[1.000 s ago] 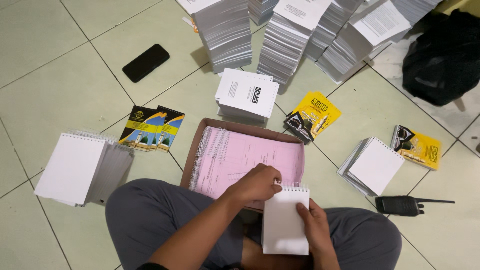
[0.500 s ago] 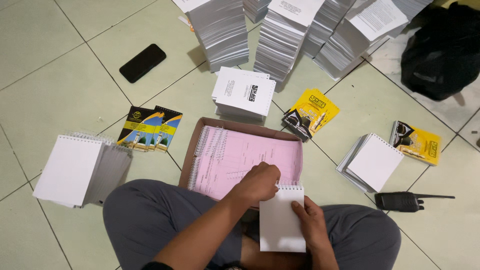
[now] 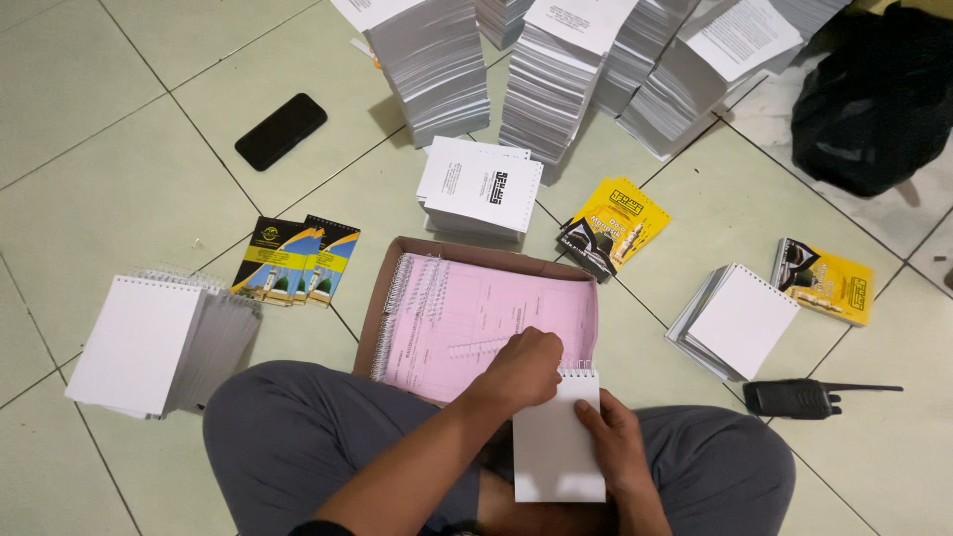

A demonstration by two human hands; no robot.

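White and spiral-bound at its top, the small notepad (image 3: 558,437) rests on the person's lap, just in front of the cardboard tray (image 3: 382,288). The right hand (image 3: 615,442) grips its right edge, thumb on the cover; the left hand (image 3: 521,365) curls closed over the coil (image 3: 578,372), fingers pinching at it. The work should go best with the pad held flat and steady while the left hand works along the coil. The tray on the floor holds pink sheets (image 3: 496,313) and loose wire coils (image 3: 422,288) along its left side.
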